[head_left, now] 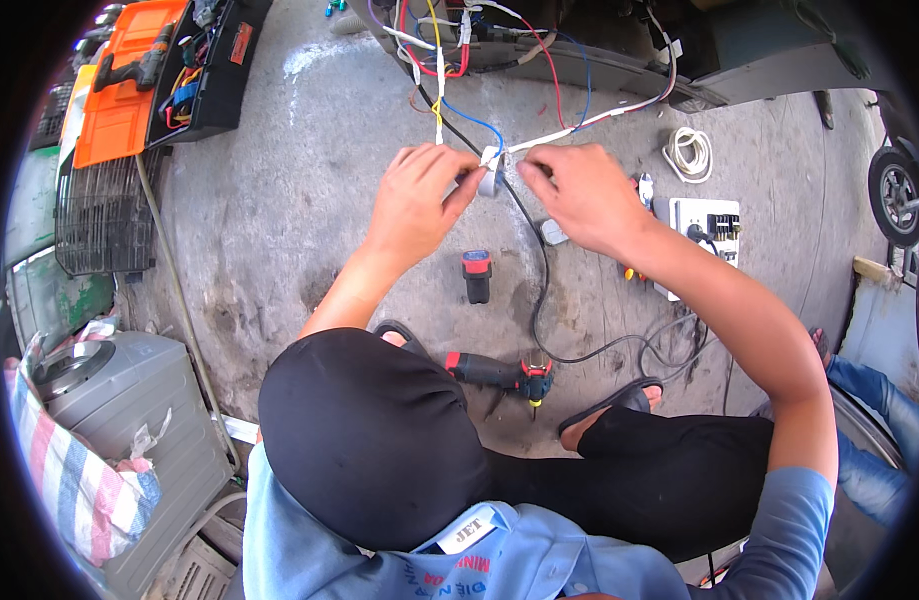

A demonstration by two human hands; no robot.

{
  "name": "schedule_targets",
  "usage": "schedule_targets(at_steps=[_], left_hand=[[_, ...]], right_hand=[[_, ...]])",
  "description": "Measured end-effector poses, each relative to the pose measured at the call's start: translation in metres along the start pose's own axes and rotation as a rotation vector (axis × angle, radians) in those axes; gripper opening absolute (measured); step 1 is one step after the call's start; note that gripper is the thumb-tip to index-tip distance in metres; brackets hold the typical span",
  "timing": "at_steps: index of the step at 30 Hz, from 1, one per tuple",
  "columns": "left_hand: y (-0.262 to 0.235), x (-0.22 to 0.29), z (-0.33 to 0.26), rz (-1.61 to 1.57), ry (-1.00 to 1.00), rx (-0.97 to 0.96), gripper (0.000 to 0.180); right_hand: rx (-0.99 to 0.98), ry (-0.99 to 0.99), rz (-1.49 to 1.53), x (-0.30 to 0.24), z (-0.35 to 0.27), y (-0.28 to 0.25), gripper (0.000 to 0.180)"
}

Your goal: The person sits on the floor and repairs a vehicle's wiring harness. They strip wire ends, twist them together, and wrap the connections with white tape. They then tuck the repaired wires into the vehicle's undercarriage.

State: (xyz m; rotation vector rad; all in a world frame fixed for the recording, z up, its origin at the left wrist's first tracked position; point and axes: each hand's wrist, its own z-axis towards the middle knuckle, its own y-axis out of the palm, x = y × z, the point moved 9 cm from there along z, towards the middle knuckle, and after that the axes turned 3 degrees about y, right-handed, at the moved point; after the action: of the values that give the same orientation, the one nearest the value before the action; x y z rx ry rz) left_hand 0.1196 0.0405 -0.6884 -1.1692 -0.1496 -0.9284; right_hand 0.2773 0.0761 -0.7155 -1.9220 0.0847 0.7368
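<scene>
Concrete floor [379,260] lies beneath the work. Hold the blue wire [479,121] slack, and guide the white strip [491,158] flat, without tugging. The strip looks short and pale, set between your 2 hands above a grey piece [489,185]. Your left hand [424,195] pinches its edge; your right hand [584,195] sits just beside, its grip unclear.

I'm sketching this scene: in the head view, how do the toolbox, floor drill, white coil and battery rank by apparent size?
Largest to smallest:
1. Toolbox
2. Floor drill
3. White coil
4. Battery
</scene>
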Motion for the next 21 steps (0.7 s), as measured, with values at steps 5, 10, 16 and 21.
schedule_targets(at_steps=[5, 10, 16, 21], left_hand=[[-0.005, 0.018, -0.003, 0.207, 0.188, 0.063, 0.021], [0.001, 0.027, -0.003, 0.284, 0.219, 0.084, 0.022], [0.002, 0.021, -0.001, 0.216, 0.167, 0.101, 0.021], [0.0, 0.017, -0.001, 0.124, 0.155, 0.105, 0.018]], right_hand=[[0.088, -0.219, 0.178, -0.042, -0.005, -0.038, 0.021], [0.094, -0.337, -0.135, -0.057, 0.004, -0.026, 0.022], [0.012, -0.379, -0.304, -0.057, 0.011, -0.018, 0.025], [-0.051, -0.184, -0.132, -0.046, 0.017, -0.019, 0.03]])
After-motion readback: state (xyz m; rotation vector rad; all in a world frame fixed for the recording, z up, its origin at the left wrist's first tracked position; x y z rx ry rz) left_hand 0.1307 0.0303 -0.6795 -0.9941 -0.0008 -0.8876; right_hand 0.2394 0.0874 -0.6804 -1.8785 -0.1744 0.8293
